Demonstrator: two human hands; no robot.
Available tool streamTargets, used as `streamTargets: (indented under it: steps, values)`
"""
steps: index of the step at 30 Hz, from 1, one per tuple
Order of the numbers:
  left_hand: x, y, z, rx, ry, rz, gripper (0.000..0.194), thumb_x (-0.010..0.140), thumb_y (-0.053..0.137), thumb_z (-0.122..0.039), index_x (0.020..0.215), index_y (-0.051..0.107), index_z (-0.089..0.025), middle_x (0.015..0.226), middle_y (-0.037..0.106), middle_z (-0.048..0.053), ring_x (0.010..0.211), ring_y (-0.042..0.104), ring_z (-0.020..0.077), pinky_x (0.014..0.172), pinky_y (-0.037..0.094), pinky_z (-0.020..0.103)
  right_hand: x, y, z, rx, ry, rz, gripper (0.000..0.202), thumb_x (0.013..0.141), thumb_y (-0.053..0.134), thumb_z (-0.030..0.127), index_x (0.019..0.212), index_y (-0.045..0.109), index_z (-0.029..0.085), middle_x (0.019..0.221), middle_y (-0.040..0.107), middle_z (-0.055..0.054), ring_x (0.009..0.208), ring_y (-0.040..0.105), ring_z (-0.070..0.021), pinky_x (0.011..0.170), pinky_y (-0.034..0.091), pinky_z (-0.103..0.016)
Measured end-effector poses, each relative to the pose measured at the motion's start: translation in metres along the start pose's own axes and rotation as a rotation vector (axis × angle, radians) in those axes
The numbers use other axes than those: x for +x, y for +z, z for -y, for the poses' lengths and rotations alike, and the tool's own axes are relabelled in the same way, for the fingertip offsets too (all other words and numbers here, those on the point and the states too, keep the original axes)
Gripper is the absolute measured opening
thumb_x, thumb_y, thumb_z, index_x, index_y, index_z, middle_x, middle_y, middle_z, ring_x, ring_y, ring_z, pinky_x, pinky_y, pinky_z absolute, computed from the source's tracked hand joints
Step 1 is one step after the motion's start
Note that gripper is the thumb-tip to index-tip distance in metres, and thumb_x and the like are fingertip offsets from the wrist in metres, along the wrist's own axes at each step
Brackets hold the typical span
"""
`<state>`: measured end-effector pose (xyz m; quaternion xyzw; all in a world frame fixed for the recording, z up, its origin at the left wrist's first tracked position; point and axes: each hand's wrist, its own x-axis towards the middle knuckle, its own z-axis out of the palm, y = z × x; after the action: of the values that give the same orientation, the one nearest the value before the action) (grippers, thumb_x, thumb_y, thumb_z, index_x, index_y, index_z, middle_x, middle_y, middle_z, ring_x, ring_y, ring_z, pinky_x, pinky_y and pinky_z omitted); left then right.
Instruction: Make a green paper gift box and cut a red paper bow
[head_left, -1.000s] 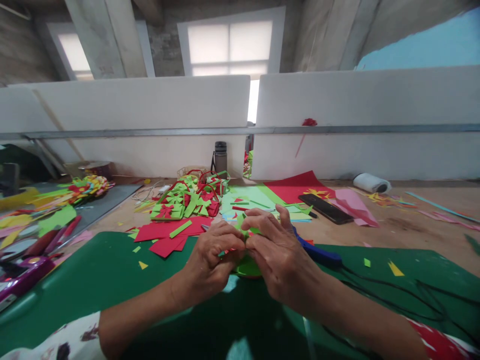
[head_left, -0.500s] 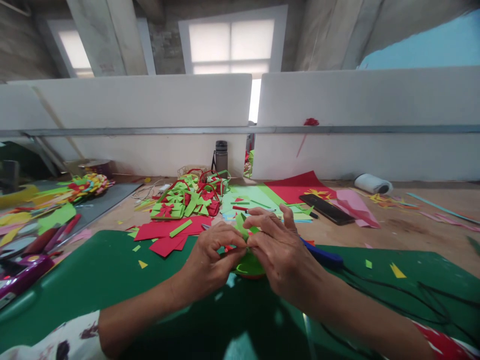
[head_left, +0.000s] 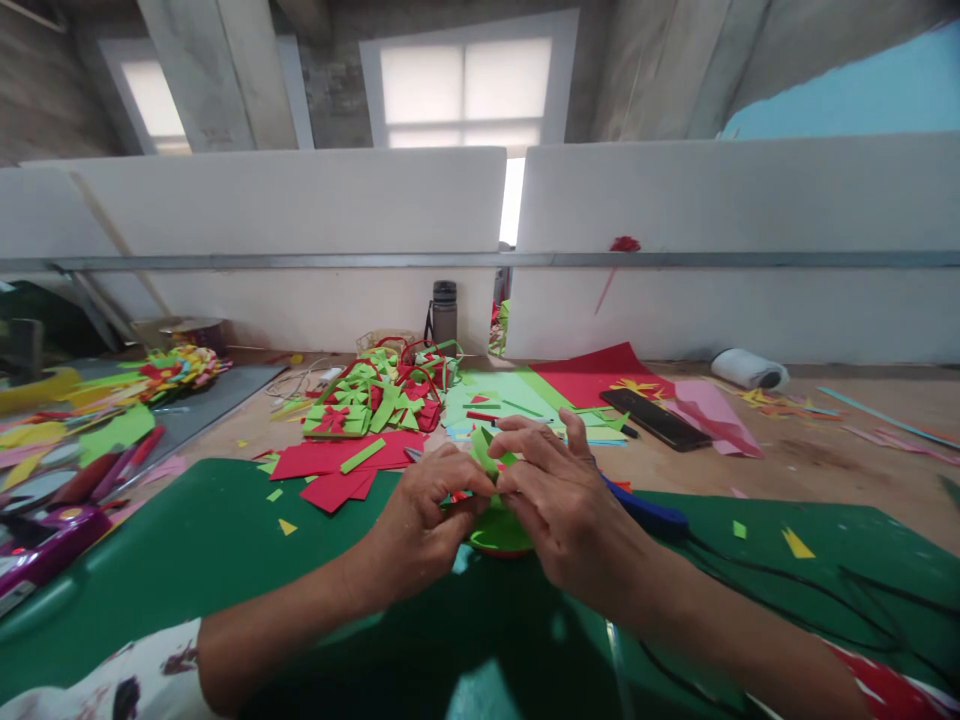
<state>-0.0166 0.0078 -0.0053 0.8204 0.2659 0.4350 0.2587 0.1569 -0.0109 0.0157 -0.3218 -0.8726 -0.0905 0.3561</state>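
Observation:
Both hands meet over a small green and red paper piece (head_left: 501,530) at the centre, above the green mat (head_left: 300,590). My left hand (head_left: 431,510) pinches it from the left, thumb against fingertips. From the right, my right hand (head_left: 559,490) pinches the same piece near its middle, with its upper fingers raised and bent. Green strips stand up between the fingertips, and a bit of red shows beside my left fingers. The exact spot of each grip is hidden by the fingers.
Red cards (head_left: 337,492) and a heap of green and red paper pieces (head_left: 375,395) lie behind to the left. A blue-handled tool (head_left: 649,515) with a black cable is at the right. Beyond it lies a phone (head_left: 656,418). Markers and a purple tool (head_left: 52,545) sit far left.
The view has shifted very slightly. Both hands keep nearly the same pose on the paper piece, with only small finger movements.

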Motion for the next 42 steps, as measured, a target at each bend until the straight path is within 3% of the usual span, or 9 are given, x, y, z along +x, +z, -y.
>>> streamTargets:
  steps: [9,14,20,26,42]
  values:
    - [-0.001,0.001,-0.001,0.134,0.003,-0.010,0.009,0.079,0.052,-0.011,0.074,0.058,-0.016,0.071,0.060,0.003,0.070,0.052,0.0157,0.067,0.040,0.029,-0.001,0.005,-0.002,-0.038,-0.015,0.002,0.020,0.084,0.042,0.004,0.075,0.057,0.014,0.100,0.062,-0.011,0.116,0.049,-0.0275,0.100,0.015,-0.054]
    - [-0.002,0.005,0.005,0.226,0.122,-0.064,0.012,0.082,0.048,-0.011,0.073,0.054,-0.016,0.069,0.058,0.004,0.068,0.050,0.0160,0.066,0.038,0.029,-0.003,0.008,-0.003,-0.106,-0.045,0.014,0.016,0.083,0.047,0.005,0.078,0.060,0.013,0.108,0.063,-0.013,0.120,0.045,-0.0300,0.102,0.011,-0.055]
    - [-0.004,0.007,0.012,0.345,0.226,-0.046,0.014,0.084,0.044,-0.009,0.077,0.053,-0.017,0.073,0.059,0.004,0.071,0.051,0.0170,0.069,0.037,0.033,-0.003,0.008,0.001,-0.062,-0.038,0.028,0.018,0.080,0.047,0.003,0.078,0.060,0.014,0.105,0.064,-0.010,0.119,0.046,-0.0277,0.102,0.013,-0.052]
    - [-0.006,0.007,0.014,0.330,0.200,-0.034,0.014,0.078,0.048,-0.003,0.079,0.053,-0.017,0.076,0.059,0.004,0.074,0.050,0.0177,0.071,0.036,0.034,-0.002,0.008,0.003,-0.059,-0.029,0.019,0.022,0.075,0.044,-0.001,0.077,0.060,0.013,0.104,0.065,-0.011,0.120,0.046,-0.0291,0.102,0.012,-0.052]
    - [-0.004,0.004,0.012,0.290,0.181,0.007,0.018,0.085,0.041,-0.007,0.080,0.055,-0.017,0.075,0.060,0.005,0.072,0.050,0.0166,0.068,0.037,0.032,-0.004,0.011,-0.002,-0.080,-0.042,-0.008,0.022,0.074,0.044,0.000,0.078,0.061,0.013,0.102,0.068,-0.010,0.119,0.047,-0.0290,0.102,0.011,-0.052]
